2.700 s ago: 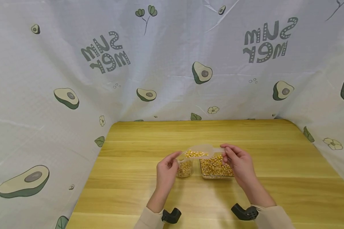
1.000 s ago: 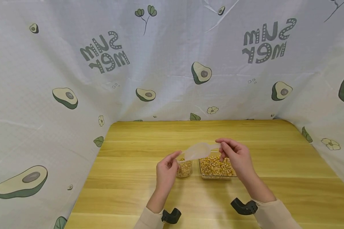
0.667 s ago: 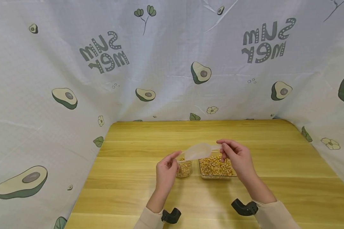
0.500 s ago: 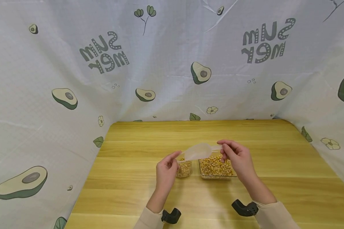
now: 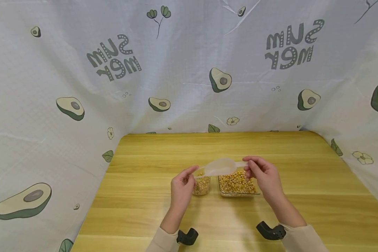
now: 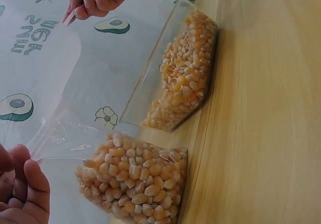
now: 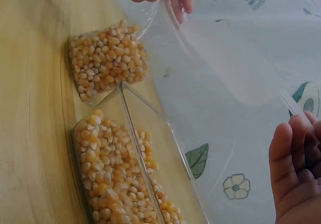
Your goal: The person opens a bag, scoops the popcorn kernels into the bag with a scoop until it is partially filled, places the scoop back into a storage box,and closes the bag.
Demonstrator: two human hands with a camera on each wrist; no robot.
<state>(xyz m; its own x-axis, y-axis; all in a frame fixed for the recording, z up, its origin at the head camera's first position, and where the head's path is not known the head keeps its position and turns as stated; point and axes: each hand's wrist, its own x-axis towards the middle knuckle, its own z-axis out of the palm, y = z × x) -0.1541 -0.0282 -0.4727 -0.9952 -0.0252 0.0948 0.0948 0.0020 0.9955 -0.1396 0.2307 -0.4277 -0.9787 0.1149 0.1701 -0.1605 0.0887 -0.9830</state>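
My left hand [image 5: 182, 187] pinches the top edge of a clear plastic bag [image 6: 133, 179], which stands on the table partly filled with corn kernels. My right hand [image 5: 264, 176] holds a translucent white scoop [image 5: 220, 167] by its handle. The scoop is tilted toward the bag, its front end at the bag's mouth, and no kernels show on it. Under the scoop's handle end, to the right of the bag, sits a clear rectangular container [image 7: 173, 128] holding many corn kernels [image 5: 236, 182].
The wooden table [image 5: 163, 150] reaches back to a pale curtain [image 5: 189, 70] printed with avocados, which also hangs at both sides. Each forearm wears a black wrist mount [image 5: 187, 237] close above the tabletop.
The kernels seen in the scoop 2.7 seconds ago are gone from it. Over the last half second my right hand has shifted the scoop slightly right; my left hand stays on the bag.
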